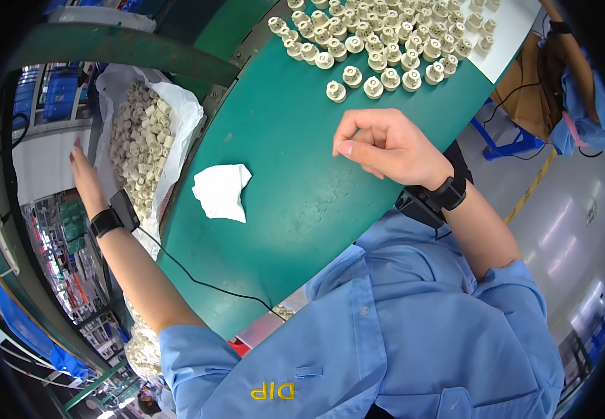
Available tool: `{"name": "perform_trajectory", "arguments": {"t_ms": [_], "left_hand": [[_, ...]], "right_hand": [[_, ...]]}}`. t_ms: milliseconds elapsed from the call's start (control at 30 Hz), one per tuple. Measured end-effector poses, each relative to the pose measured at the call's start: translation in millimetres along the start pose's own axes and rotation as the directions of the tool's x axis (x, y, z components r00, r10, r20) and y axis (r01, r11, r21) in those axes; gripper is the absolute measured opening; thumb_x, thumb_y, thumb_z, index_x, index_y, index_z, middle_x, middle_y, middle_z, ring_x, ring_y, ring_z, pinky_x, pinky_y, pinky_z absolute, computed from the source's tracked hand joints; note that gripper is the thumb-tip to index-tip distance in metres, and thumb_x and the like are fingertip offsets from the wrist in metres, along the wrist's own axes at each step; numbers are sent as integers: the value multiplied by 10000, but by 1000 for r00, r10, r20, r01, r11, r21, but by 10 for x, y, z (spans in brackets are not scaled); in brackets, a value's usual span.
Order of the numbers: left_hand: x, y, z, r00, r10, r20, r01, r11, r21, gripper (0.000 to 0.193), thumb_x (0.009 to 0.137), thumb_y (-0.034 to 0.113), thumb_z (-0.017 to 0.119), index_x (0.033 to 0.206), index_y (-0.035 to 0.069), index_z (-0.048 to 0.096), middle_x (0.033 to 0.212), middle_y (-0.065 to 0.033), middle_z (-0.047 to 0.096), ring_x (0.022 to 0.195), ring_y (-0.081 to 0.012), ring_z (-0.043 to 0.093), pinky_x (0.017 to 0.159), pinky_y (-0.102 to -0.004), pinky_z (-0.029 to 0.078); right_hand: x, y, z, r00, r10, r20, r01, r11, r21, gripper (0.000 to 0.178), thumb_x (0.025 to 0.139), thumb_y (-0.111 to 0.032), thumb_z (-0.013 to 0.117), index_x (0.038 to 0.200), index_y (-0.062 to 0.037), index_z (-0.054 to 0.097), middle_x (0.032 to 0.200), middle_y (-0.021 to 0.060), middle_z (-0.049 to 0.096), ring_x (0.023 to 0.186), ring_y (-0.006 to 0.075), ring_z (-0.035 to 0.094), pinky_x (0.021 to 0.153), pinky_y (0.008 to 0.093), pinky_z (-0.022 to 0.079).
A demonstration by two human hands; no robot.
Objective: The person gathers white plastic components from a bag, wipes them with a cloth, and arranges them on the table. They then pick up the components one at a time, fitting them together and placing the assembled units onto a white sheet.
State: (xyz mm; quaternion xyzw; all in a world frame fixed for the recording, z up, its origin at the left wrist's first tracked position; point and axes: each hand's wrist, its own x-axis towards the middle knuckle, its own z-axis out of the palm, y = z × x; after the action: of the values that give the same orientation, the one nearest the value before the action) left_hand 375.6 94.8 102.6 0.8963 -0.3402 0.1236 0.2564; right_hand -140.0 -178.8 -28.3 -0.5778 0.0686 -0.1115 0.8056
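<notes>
Cream caps (pixel 142 150) are being contained in an open white bag (pixel 186 103) beside the green table (pixel 281 174). Near the bag, the left hand (pixel 88 177) is being held outstretched, nothing visible in it; the right hand (pixel 395 148) is being held half-curled near cream plugs (pixel 390 79), no object showing.

Cannot see inside the curled bare right hand (pixel 395 148), nor separate the overlapping fingers (pixel 76 155) of the bare left hand (pixel 87 181). Cannot follow the wrinkled white plastic bag (pixel 185 105) behind the left forearm (pixel 143 281), nor the cream cylindrical parts (pixel 392 53) beyond the far picture edge. Cannot identify the tiny multicoloured objects (pixel 72 234) at left.
</notes>
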Motion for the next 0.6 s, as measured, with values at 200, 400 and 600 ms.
{"name": "perform_trajectory", "arguments": {"t_ms": [200, 400, 600], "left_hand": [[-673, 1509, -36, 989, -57, 135, 98, 942, -321, 495, 1047, 427, 465, 1312, 46, 637, 1307, -117, 649, 1223, -222, 594, 968, -358, 479], [-1179, 2424, 413, 925, 161, 344, -11, 917, -400, 285, 1006, 236, 606, 1198, 45, 695, 1149, -54, 712, 1015, -153, 672, 761, -286, 531], [-1640, 3017, 926, 824, 410, 390, -214, 864, -456, 510, 832, 207, 788, 1297, 76, 624, 1258, -121, 643, 1130, -248, 643, 872, -349, 539]], "right_hand": [[-13, -19, -18, 1000, -11, -12, 11, 1000, -13, 126, 1027, -108, 561, 989, -7, 626, 699, -38, 555, 508, 19, 447, 459, 204, 324], [-50, -20, 39, 988, -87, -125, 85, 996, -22, 73, 989, -87, 601, 1013, -21, 623, 697, -47, 546, 566, 26, 473, 516, 210, 365], [-355, -473, -21, 838, -440, -321, 155, 759, -633, 290, 855, -110, 731, 1109, -34, 614, 833, 2, 584, 771, 100, 549, 690, 263, 428]]}}
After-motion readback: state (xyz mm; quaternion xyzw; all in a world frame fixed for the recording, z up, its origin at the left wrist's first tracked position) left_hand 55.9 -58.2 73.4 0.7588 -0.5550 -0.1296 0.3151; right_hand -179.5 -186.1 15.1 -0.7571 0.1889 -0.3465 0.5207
